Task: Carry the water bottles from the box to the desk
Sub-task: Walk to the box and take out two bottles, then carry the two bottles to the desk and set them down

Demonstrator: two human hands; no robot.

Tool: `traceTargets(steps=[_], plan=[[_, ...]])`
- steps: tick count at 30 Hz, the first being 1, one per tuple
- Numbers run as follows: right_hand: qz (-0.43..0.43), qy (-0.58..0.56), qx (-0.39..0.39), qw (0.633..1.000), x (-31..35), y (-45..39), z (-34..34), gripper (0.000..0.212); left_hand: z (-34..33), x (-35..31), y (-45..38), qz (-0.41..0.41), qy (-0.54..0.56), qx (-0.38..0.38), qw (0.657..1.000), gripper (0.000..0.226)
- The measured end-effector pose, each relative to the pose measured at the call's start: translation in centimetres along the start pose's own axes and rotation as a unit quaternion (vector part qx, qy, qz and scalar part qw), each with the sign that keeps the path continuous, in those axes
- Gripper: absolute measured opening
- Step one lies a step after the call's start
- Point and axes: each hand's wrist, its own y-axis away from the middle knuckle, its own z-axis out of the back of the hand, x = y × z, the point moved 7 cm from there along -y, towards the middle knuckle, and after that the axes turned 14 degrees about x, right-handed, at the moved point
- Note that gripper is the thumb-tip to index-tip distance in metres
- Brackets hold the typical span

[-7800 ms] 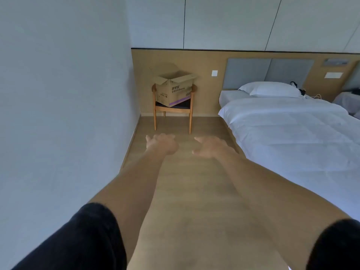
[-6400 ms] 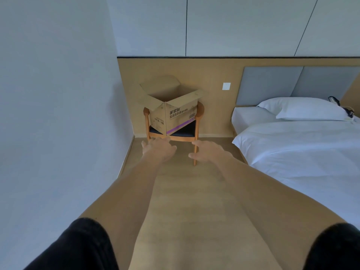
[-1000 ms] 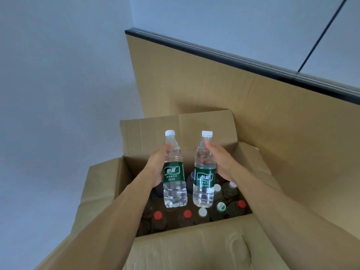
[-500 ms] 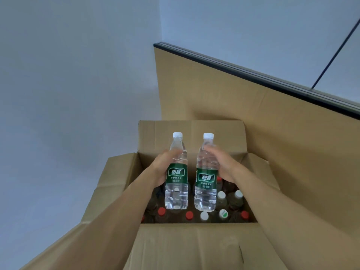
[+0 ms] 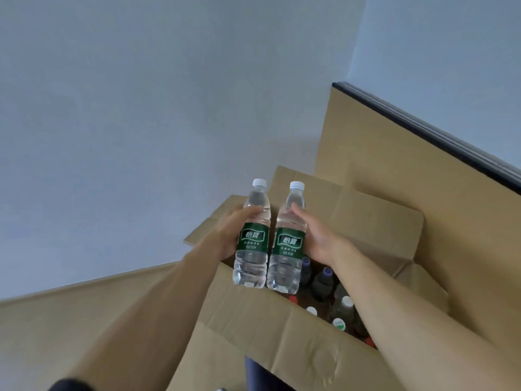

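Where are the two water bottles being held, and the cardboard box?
Left bottle (image 5: 251, 241), head view, on its green label.
Right bottle (image 5: 288, 245), head view, on its green label.
Cardboard box (image 5: 282, 334), head view, on its near wall.

Left bottle (image 5: 252, 238) in left hand (image 5: 225, 235), right bottle (image 5: 287, 244) in right hand (image 5: 318, 241). Bottles upright, side by side, just beside each other, above near-left corner of box (image 5: 253, 320). More bottles (image 5: 321, 280) stand inside box, below and right of hands. Wall (image 5: 169, 108) behind and left of box.
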Motion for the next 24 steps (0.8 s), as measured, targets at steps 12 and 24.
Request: traceTargets(steps=[12,24], plan=[[-0.092,0.118,0.167,0.975,-5.5,-7.3,-16.0,0.050,12.1,0.9,15.2,-0.058,0.050,-0.217,0.973,0.039],[-0.204,0.161,0.326,0.909,-16.9,-11.8,-38.5,0.059,24.4,6.3,36.3,-0.085,0.157,-0.357,0.917,0.058]])
